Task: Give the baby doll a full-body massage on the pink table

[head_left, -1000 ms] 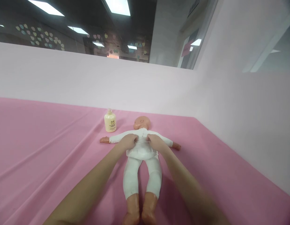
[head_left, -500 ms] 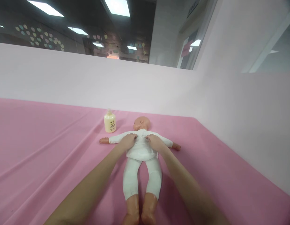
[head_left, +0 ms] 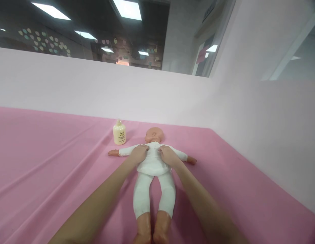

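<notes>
A baby doll [head_left: 153,176] in a white top and white leggings lies stretched out on the pink sheet [head_left: 45,162], head away from me and turned left, arms spread. My left hand [head_left: 138,153] rests on the doll's upper torso at its left shoulder side. My right hand [head_left: 167,155] rests on the other side of the upper torso. Both hands lie on the white fabric with fingers curled, gripping nothing that I can make out. The doll's bare feet are at the bottom edge of the view.
A small cream bottle [head_left: 119,133] with a pump top stands upright just left of the doll's head. A pale pink wall [head_left: 147,95] runs behind and along the right side. Windows above reflect ceiling lights.
Both hands have slid slightly up the doll's torso toward its shoulders. The doll and the bottle have stayed in place.
</notes>
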### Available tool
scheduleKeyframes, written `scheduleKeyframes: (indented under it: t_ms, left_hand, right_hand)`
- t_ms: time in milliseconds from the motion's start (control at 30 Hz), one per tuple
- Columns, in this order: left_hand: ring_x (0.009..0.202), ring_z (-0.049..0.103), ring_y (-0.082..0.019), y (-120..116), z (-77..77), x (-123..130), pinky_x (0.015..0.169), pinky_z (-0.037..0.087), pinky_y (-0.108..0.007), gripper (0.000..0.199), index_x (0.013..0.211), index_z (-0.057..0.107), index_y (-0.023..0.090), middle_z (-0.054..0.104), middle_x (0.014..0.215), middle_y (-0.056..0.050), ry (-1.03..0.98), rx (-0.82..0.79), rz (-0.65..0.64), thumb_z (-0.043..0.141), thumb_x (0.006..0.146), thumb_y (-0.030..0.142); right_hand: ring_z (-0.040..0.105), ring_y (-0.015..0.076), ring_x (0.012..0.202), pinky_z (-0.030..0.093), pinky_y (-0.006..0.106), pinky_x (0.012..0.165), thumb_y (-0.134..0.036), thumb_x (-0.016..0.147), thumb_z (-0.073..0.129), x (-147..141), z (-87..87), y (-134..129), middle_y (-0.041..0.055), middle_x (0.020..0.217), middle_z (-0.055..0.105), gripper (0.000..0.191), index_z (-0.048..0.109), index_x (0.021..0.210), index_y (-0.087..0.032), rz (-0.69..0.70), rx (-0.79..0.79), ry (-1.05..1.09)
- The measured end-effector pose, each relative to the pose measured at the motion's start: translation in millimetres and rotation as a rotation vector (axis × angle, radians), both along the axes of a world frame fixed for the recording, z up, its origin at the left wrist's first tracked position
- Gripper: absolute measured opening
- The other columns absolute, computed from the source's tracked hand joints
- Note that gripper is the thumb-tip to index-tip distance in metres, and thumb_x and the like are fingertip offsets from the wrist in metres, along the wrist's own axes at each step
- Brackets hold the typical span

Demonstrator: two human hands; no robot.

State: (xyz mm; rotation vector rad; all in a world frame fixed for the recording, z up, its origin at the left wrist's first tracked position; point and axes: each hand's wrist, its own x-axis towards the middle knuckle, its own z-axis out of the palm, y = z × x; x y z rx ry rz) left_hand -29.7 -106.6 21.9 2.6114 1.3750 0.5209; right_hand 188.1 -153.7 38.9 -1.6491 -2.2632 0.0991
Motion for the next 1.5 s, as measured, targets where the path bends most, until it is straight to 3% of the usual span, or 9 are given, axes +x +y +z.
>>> scheduleKeyframes:
  t_ms: [233, 367, 600, 833, 967, 1167, 1333, 1500]
  left_hand:
    - [0.117, 0.060, -0.024, -4.3, -0.6, 0.7, 0.100, 0.045, -0.039, 0.043, 0.136, 0.053, 0.019, 0.066, 0.125, -0.012, -0.033, 0.045, 0.010, 0.034, 0.097, 0.022]
    - [0.121, 0.056, -0.023, -2.3, -3.8, 3.1, 0.105, 0.041, -0.039, 0.044, 0.135, 0.056, 0.023, 0.064, 0.129, -0.010, -0.039, 0.041, 0.006, 0.028, 0.102, 0.030]
    - [0.115, 0.054, -0.024, -3.4, -1.5, 9.5, 0.105, 0.039, -0.040, 0.045, 0.126, 0.063, 0.025, 0.064, 0.118, -0.008, -0.037, 0.033, 0.057, 0.029, 0.103, 0.043]
    - [0.122, 0.050, -0.024, -7.4, -0.7, 13.5, 0.107, 0.038, -0.041, 0.039, 0.121, 0.062, 0.019, 0.059, 0.131, -0.009, -0.032, 0.159, -0.048, 0.031, 0.102, 0.033]
    - [0.120, 0.053, -0.024, -3.3, -4.9, 13.6, 0.107, 0.039, -0.040, 0.036, 0.122, 0.059, 0.017, 0.063, 0.124, -0.011, -0.039, 0.118, -0.051, 0.033, 0.100, 0.029]
    - [0.123, 0.053, -0.024, -7.2, -1.5, 16.0, 0.108, 0.038, -0.041, 0.043, 0.136, 0.053, 0.022, 0.062, 0.133, -0.007, -0.116, 0.087, -0.039, 0.033, 0.102, 0.038]
    - [0.122, 0.054, -0.023, -8.0, 3.2, 19.8, 0.108, 0.037, -0.040, 0.044, 0.128, 0.061, 0.025, 0.063, 0.132, -0.006, -0.107, 0.039, -0.001, 0.032, 0.102, 0.044]
    - [0.123, 0.052, -0.024, -6.2, 4.2, 18.5, 0.107, 0.037, -0.040, 0.043, 0.129, 0.060, 0.026, 0.061, 0.134, -0.005, -0.109, -0.013, 0.006, 0.033, 0.101, 0.042]
  right_hand:
    - [0.057, 0.0215, 0.115, 0.039, 0.032, 0.099, -0.016, 0.095, 0.040, 2.1, -0.4, 0.4, 0.0113, 0.126, 0.063, 0.045, 0.047, 0.139, -0.017, 0.000, 0.002, 0.054]
    - [0.056, 0.0198, 0.117, 0.036, 0.033, 0.103, -0.016, 0.097, 0.037, 3.1, -2.5, 3.8, 0.0087, 0.130, 0.062, 0.041, 0.052, 0.135, -0.020, 0.039, 0.002, 0.078]
    - [0.056, 0.0197, 0.113, 0.036, 0.033, 0.103, -0.023, 0.101, 0.037, 0.8, -8.1, 7.6, 0.0087, 0.125, 0.063, 0.036, 0.057, 0.131, -0.020, -0.004, 0.014, 0.063]
    - [0.049, 0.0214, 0.116, 0.036, 0.035, 0.103, -0.021, 0.098, 0.043, -6.1, -4.6, 0.5, 0.0100, 0.129, 0.057, 0.029, 0.061, 0.120, -0.018, 0.032, 0.129, -0.018]
    - [0.052, 0.0199, 0.112, 0.038, 0.033, 0.101, -0.018, 0.096, 0.045, -2.8, -6.3, 1.7, 0.0084, 0.122, 0.062, 0.026, 0.060, 0.117, -0.017, 0.053, 0.113, 0.075]
    - [0.053, 0.0205, 0.119, 0.037, 0.032, 0.104, -0.021, 0.098, 0.045, -1.4, -10.4, 6.9, 0.0097, 0.129, 0.062, 0.037, 0.052, 0.134, -0.016, 0.036, 0.097, 0.138]
    - [0.056, 0.0194, 0.116, 0.037, 0.032, 0.103, -0.029, 0.103, 0.036, -5.1, -9.8, 11.1, 0.0096, 0.127, 0.064, 0.036, 0.057, 0.129, -0.017, 0.008, 0.077, 0.138]
    - [0.057, 0.0200, 0.115, 0.037, 0.032, 0.101, -0.033, 0.100, 0.046, -4.6, -9.2, 11.8, 0.0087, 0.127, 0.064, 0.035, 0.056, 0.130, -0.020, -0.014, 0.034, 0.154]
